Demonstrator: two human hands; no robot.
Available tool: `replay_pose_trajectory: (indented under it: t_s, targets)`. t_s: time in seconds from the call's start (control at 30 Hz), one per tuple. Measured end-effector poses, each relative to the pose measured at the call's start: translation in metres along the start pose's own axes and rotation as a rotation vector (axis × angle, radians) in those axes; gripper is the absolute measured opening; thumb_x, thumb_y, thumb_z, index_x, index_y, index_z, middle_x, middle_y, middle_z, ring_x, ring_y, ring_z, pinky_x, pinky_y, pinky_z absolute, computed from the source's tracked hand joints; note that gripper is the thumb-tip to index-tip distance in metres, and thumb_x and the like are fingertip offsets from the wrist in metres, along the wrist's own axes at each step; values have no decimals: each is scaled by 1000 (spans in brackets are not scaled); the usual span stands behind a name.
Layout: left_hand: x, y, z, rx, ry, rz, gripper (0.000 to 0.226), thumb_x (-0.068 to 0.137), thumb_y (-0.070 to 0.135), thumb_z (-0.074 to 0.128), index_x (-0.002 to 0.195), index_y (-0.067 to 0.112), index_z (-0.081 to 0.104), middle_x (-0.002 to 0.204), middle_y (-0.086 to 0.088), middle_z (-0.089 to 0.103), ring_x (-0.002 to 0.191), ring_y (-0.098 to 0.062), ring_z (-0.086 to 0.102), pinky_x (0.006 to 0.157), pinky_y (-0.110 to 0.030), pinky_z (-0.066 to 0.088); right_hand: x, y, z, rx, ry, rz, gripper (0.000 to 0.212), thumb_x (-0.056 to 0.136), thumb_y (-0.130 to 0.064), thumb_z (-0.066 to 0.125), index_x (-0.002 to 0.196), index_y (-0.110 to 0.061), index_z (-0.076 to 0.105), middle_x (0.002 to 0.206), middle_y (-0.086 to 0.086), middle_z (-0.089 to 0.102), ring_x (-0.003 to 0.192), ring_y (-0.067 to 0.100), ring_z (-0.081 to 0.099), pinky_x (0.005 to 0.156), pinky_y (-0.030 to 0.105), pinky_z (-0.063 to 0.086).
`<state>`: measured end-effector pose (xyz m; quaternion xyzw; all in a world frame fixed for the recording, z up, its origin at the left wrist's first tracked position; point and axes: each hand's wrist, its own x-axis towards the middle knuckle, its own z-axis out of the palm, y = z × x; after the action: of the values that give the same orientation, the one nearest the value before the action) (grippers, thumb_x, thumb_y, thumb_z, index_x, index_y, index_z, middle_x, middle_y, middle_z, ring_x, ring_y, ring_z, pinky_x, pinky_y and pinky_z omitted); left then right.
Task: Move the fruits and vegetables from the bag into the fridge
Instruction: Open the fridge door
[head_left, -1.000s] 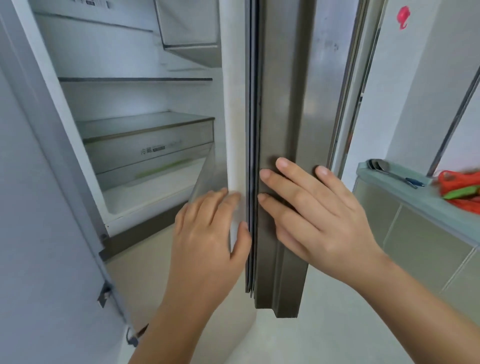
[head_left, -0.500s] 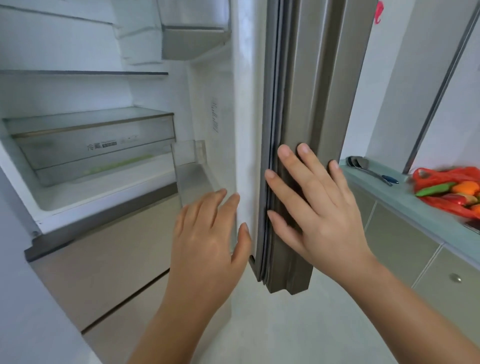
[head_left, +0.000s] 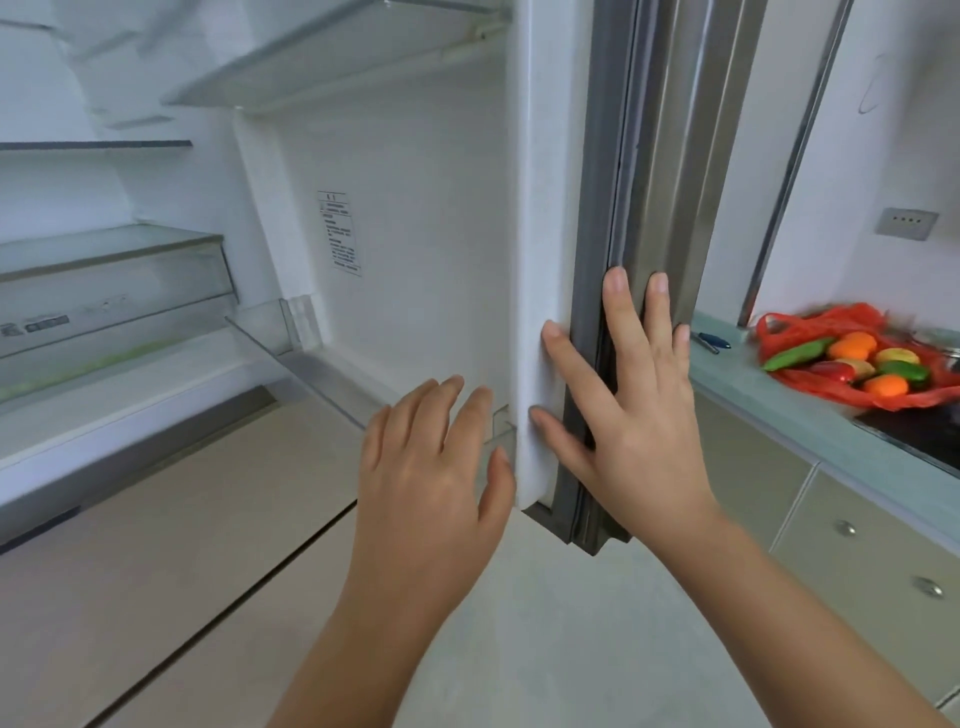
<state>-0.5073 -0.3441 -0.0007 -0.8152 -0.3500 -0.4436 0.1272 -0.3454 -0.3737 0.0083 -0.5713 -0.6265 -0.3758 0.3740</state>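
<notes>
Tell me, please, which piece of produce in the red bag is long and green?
The pepper at the left edge of the bag: long, pointed and green, unlike the round orange, yellow and red pieces beside it.

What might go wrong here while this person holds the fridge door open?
The right hand lies flat across the door's edge and its gasket; a swing shut might pinch the fingers. The red bag of produce sits open on the counter, so a round fruit may roll out.
</notes>
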Motion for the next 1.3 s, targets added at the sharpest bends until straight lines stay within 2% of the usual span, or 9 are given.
replay_pose_trajectory:
  t_s: [0.3,0.43,0.57,0.8,0.97,1.07,1.3]
  targets:
    - [44,29,80,-38,45,26,39,82,26,45,108,4,65,112,-16,64,106,-33,56,88,-52,46,4,93,37,57,33,29,52,87,-19,56,135,-18,34,146,19,10,137,43,5,108,61,17]
    - [55,42,109,-42,35,47,38,82,26,46,107,5,65,112,-15,64,106,-34,58,87,-51,47,6,126,57,69,41,49,48,89,-15,51,134,-13,36,147,24,12,137,45,6,111,54,15]
    - [71,53,138,-11,20,48,36,82,25,47,106,5,66,111,-13,65,106,-32,59,88,-46,45,13,158,75,118,48,67,46,88,-11,49,133,-9,40,145,28,13,136,47,9,115,38,5]
    - [102,78,185,84,-21,-21,38,82,26,46,108,7,66,112,-13,65,107,-32,59,90,-46,45,28,217,111,218,49,39,45,90,-13,46,134,-8,39,146,30,14,137,46,10,115,31,2]
    - [124,97,217,176,-35,-124,41,84,30,44,111,8,65,113,-12,66,107,-30,59,92,-44,43,37,257,141,361,66,-16,45,92,-19,45,135,-7,40,146,25,13,137,45,11,114,44,13]
    - [135,105,236,236,-35,-168,41,84,30,45,111,7,65,112,-11,66,106,-29,60,91,-43,44,44,280,158,450,76,-74,46,93,-25,45,135,-9,39,147,24,15,137,45,13,113,45,17]
    - [160,123,275,408,-92,-283,46,82,32,43,115,6,63,114,-11,66,113,-31,57,94,-51,41,53,321,186,528,-37,-131,55,89,-33,49,139,-18,33,149,26,16,137,44,13,110,50,21]
